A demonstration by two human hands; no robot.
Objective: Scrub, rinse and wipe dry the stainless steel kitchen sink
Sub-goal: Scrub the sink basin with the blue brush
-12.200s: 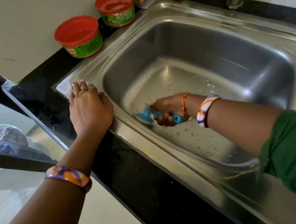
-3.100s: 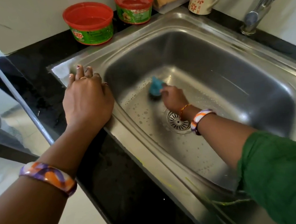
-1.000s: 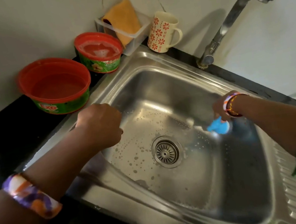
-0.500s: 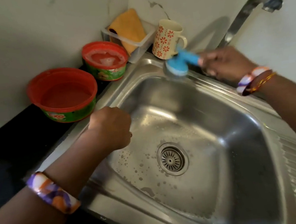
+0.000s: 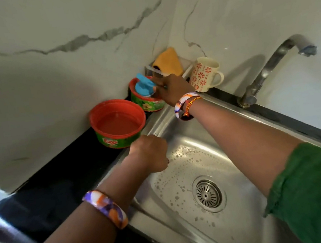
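Observation:
The stainless steel sink [image 5: 178, 123] fills the lower right, its floor dotted with soap bubbles around the drain [image 5: 207, 193]. My right hand [image 5: 174, 90] reaches over the sink's far corner and holds the blue scrub brush [image 5: 144, 85] down in the smaller red-rimmed green soap tub [image 5: 149, 105]. My left hand [image 5: 149, 153] rests on the sink's left rim with its fingers curled under; nothing shows in it. The tap [image 5: 276, 65] stands at the back right with no water running.
A larger red-rimmed green tub [image 5: 118, 122] holding liquid sits on the black counter [image 5: 60, 175] left of the sink. Behind stand a flowered mug [image 5: 204, 76] and a clear tray with an orange cloth [image 5: 167, 61]. Marble wall lies close behind.
My right hand has carried the blue brush from above the sink's back rim leftward into the smaller soap tub. My left hand stays on the left rim. The view has tilted up.

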